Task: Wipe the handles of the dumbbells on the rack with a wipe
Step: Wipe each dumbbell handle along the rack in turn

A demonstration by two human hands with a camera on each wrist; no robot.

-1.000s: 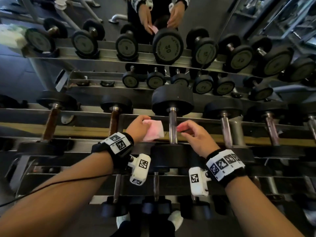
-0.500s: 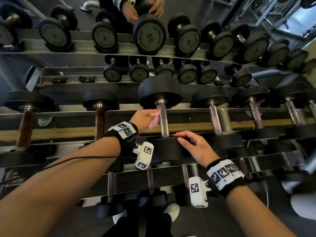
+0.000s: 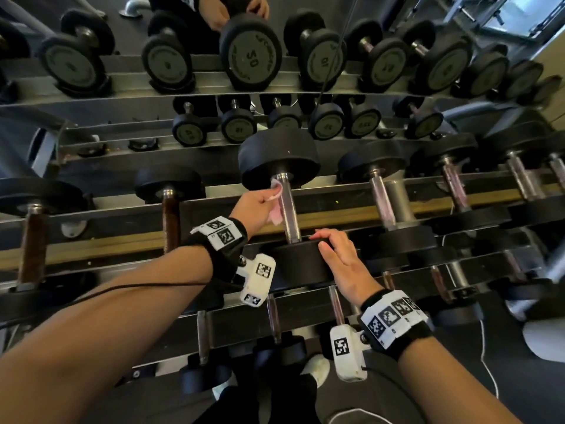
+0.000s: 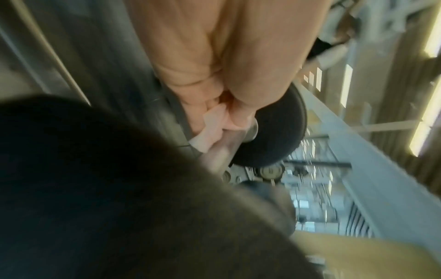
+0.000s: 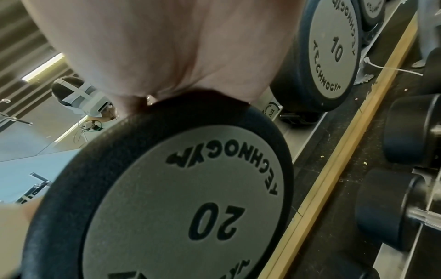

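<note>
Along the 20 dumbbell's handle (image 3: pixel 287 209) the right side lies open as far as the neighbouring dumbbell's handle (image 3: pixel 382 203); the left hand (image 3: pixel 255 209) with the pink wipe (image 3: pixel 275 206) fills the left side. The far head (image 3: pixel 278 157) and near head (image 3: pixel 302 264), under the right hand (image 3: pixel 345 264), close both ends, and the rack rail (image 3: pixel 336 198) passes underneath

Head above rack (image 3: pixel 91 246) — wrists close, perhaps blurred.

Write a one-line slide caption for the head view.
Left hand presses a pink wipe to a dumbbell handle; right hand rests on its near weight.
</note>
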